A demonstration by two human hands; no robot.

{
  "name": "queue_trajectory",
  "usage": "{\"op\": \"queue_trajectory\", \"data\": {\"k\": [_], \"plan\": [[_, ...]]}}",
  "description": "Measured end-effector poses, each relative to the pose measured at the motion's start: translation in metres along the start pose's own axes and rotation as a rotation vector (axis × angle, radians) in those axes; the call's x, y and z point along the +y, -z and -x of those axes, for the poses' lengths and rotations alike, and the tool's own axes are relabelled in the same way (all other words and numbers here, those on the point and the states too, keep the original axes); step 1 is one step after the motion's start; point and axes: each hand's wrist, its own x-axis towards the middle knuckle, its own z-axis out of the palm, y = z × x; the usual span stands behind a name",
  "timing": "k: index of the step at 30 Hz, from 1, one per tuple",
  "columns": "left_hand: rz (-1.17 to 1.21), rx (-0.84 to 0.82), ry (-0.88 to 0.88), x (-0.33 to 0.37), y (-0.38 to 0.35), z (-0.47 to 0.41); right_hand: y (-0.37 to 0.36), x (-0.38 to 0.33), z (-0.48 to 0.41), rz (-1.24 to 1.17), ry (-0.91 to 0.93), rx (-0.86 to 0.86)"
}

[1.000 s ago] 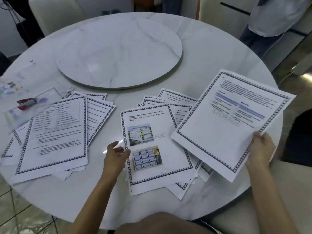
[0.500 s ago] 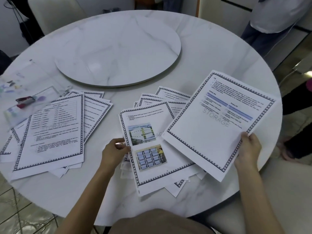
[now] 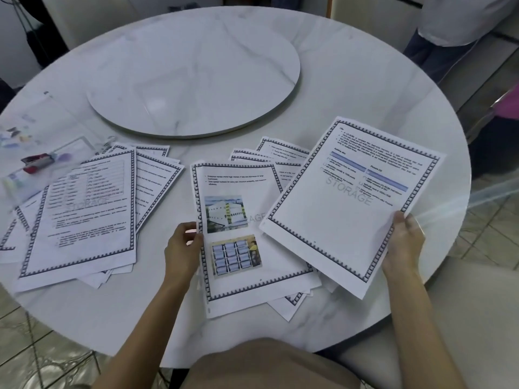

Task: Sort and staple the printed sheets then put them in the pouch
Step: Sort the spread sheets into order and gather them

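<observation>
Sheet with blue bars [image 3: 351, 203] is gripped by the right hand [image 3: 404, 242] near the desk's [image 3: 351, 80] right edge; the picture sheet's [image 3: 238, 234] left edge is pinched by the left hand [image 3: 182, 248].

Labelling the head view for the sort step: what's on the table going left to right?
Clear pouch with the red stapler → left pile of sheets → left hand → sheet with two photos → sheet with blue bars → right hand pinching that sheet's corner.
</observation>
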Motion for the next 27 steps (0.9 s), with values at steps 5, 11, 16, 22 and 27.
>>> {"op": "queue_trajectory", "data": {"k": [5,11,16,22,27], "plan": [[0.025,0.006,0.021,-0.007,0.0,0.001,0.0,0.006,0.0,0.047,0.032,-0.016],[0.059,0.027,-0.023,-0.013,0.0,0.0,0.009,0.004,-0.007,0.08,0.051,0.048],[0.075,0.176,-0.058,-0.008,0.011,-0.002,0.026,-0.004,-0.034,0.322,0.14,0.064],[0.041,0.34,-0.059,-0.012,0.044,-0.013,0.029,-0.011,-0.073,0.706,0.25,-0.109],[-0.002,0.4,-0.04,-0.028,0.073,-0.016,0.029,-0.019,-0.088,0.888,0.278,-0.067]]}}
